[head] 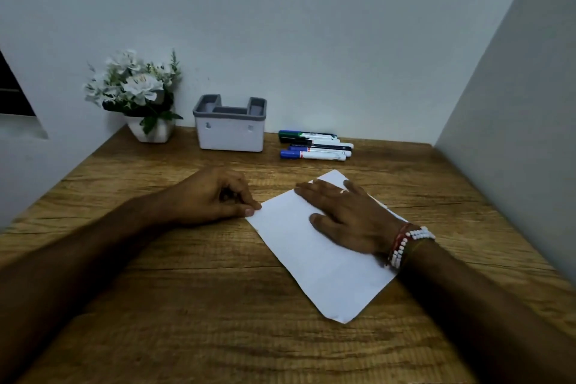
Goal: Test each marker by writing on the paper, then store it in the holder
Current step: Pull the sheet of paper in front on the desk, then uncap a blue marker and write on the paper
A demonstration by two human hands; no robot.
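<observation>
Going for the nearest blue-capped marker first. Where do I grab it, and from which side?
Pinch the blue-capped marker at the middle of its white barrel, coming from above and the near side with the right hand, which lies flat on the paper. It lies flat, crosswise, cap to the left, other markers packed right behind it; only its front is free.

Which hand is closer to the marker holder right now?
Left. The left hand rests just in front of the holder; the right hand lies flat on the paper, off to its right.
</observation>
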